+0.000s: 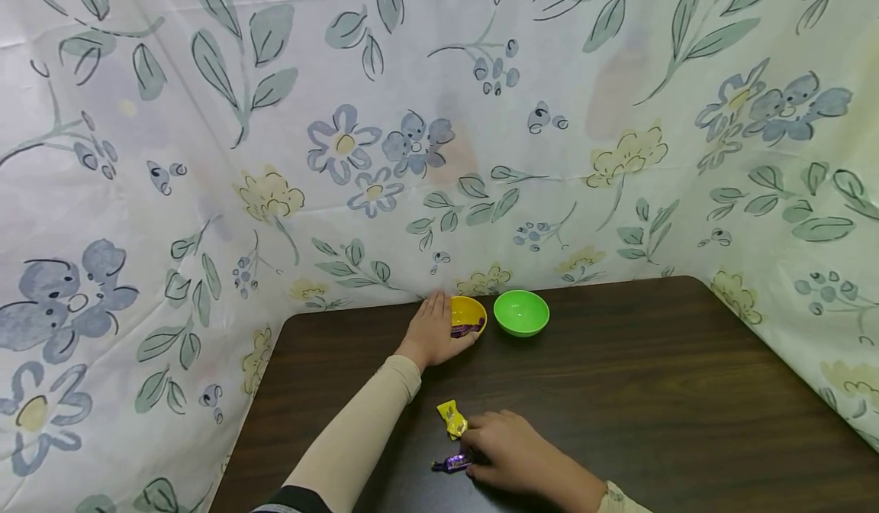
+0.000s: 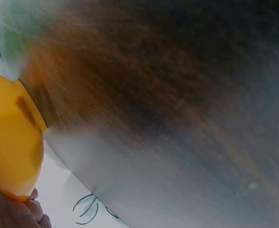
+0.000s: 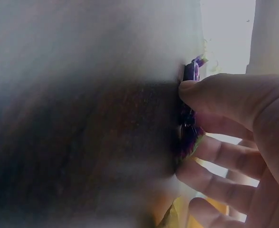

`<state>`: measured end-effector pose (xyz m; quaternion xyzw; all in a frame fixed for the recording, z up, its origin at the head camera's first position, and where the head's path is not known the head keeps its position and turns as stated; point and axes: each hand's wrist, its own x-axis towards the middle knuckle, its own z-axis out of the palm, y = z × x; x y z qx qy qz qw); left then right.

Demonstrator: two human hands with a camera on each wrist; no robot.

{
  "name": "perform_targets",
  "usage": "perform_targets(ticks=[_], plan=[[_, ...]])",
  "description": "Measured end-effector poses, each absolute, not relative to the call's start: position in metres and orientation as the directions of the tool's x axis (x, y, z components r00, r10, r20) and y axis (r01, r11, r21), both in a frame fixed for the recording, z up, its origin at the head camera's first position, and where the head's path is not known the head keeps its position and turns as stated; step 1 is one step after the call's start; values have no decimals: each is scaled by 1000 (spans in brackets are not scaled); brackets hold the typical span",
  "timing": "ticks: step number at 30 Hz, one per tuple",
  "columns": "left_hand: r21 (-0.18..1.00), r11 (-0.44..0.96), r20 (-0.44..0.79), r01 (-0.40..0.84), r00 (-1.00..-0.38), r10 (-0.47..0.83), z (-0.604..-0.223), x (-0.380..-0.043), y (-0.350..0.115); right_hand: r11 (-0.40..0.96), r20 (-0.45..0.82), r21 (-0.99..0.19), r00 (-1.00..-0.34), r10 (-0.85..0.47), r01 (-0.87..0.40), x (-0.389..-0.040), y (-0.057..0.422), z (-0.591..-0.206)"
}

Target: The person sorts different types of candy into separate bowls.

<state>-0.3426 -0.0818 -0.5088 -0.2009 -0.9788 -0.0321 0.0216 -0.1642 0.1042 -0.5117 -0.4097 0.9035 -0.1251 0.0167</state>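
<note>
My left hand (image 1: pixel 433 333) rests against the left side of a yellow bowl (image 1: pixel 472 311), its fingers straight and its thumb along the near side. Purple-wrapped candies (image 1: pixel 464 330) lie inside that bowl. In the left wrist view, fingertips (image 2: pixel 33 207) show by the bowl's wall (image 2: pixel 13 137). Low over the table's near part, my right hand (image 1: pixel 511 452) pinches a purple-wrapped candy (image 3: pixel 191 71), the thumb on its wrapper. Another purple wrapper (image 3: pixel 189 140) lies by the fingers; whether it is a separate candy I cannot tell. Just beyond the hand is a yellow-wrapped candy (image 1: pixel 452 419).
A green bowl (image 1: pixel 522 313) stands right of the yellow one, near the far edge of the dark wooden table (image 1: pixel 618 375). Behind and beside the table hangs a white cloth (image 1: pixel 467 215) printed with flowers and leaves.
</note>
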Motion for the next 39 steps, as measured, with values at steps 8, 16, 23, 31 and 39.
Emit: perform_targets(ticks=[8, 16, 23, 31, 39], plan=[[69, 916, 55, 395, -918, 392, -510, -343, -82, 596, 85, -243, -629, -773, -765, -164, 101, -512], [65, 916, 46, 395, -919, 392, -510, -342, -84, 564, 121, -259, -606, -786, -784, -160, 103, -505], [76, 913, 64, 402, -915, 398, -509, -342, -84, 559, 151, -293, -615, -774, -776, -160, 108, -501], [86, 911, 70, 402, -915, 397, -513, -345, -83, 579, 168, -331, -651, -741, -745, -163, 119, -499], [83, 911, 67, 405, -914, 400, -507, -340, -83, 586, 170, -437, -702, -691, -683, -169, 134, -495]])
